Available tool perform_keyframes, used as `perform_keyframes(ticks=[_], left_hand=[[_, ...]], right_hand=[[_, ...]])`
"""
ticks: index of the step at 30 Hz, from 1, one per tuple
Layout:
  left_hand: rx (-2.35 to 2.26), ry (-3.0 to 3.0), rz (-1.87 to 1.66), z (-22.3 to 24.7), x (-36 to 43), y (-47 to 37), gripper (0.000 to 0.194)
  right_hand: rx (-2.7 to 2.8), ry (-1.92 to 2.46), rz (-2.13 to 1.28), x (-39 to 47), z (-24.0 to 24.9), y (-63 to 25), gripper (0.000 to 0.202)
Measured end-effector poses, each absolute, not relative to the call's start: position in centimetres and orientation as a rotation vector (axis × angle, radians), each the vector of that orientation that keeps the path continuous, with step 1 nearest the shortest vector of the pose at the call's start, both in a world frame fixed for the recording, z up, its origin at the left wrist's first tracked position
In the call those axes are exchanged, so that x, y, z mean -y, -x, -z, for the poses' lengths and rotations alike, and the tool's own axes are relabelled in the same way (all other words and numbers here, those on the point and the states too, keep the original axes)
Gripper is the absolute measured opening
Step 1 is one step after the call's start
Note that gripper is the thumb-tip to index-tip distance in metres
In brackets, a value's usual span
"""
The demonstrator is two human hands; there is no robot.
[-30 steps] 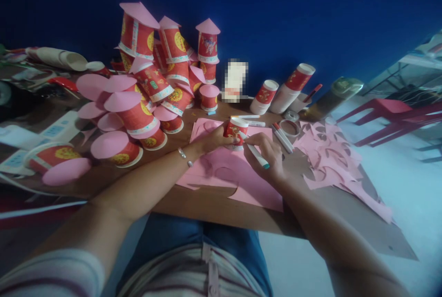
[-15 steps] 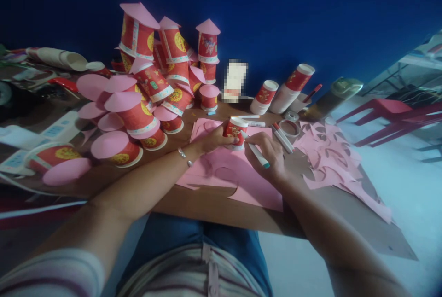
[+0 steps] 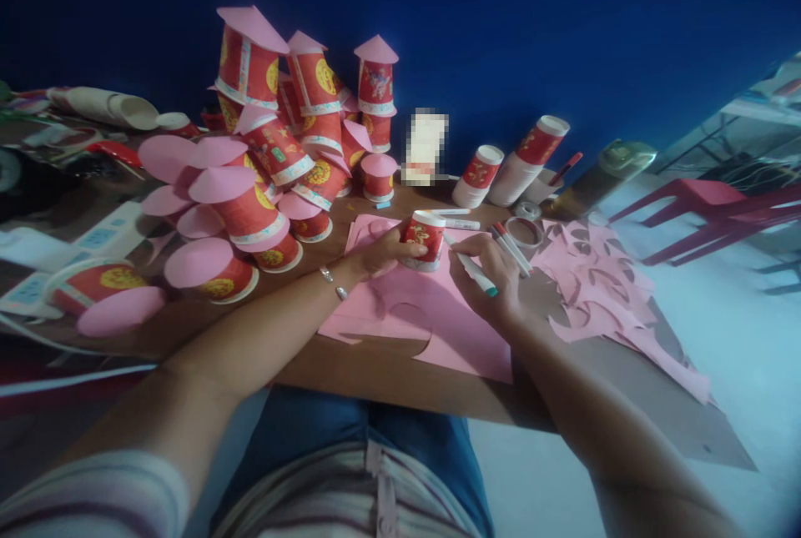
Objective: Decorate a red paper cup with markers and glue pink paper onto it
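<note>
A red paper cup [image 3: 428,239] with a gold pattern and a white rim is gripped by my left hand [image 3: 385,253], thumb across its front, above pink paper sheets [image 3: 406,313]. In my right hand [image 3: 497,275] is a white marker [image 3: 474,271] with a teal end; its tip points up and left, a little apart from the cup's right side. Behind the cup lie more markers [image 3: 460,223], and several others [image 3: 511,248] rest just right of my right hand.
Left, red cups with pink cone tops [image 3: 250,196] are piled high. Stacked cups [image 3: 479,175], tape rolls [image 3: 524,231] and a bottle [image 3: 604,175] stand at the back right. Pink paper scraps [image 3: 601,279] cover the table's right side. A red stool [image 3: 707,196] stands beyond.
The marker has drawn back slightly to the right from the cup, with my right hand lower. The cup has shifted a little left in my left hand.
</note>
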State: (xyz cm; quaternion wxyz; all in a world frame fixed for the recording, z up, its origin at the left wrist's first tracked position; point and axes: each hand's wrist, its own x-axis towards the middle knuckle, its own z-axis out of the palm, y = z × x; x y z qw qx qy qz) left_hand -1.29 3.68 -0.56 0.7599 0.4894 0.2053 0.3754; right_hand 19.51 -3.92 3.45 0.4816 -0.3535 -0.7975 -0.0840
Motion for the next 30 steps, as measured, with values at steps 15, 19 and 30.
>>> perform_keyframes(ticks=[15, 19, 30], left_hand=[[-0.372, -1.028, -0.777, 0.55, -3.98, 1.31, 0.045], [-0.355, -1.012, -0.776, 0.45, -3.96, 1.32, 0.044], [-0.383, -1.047, -0.785, 0.12, -3.82, 1.48, 0.039]], right_hand=[[1.900, 0.824, 0.160, 3.67, -3.41, -19.28, 0.015], [1.890, 0.820, 0.131, 3.73, -3.56, -19.33, 0.016], [1.875, 0.806, 0.066, 4.18, -3.99, -19.37, 0.018]])
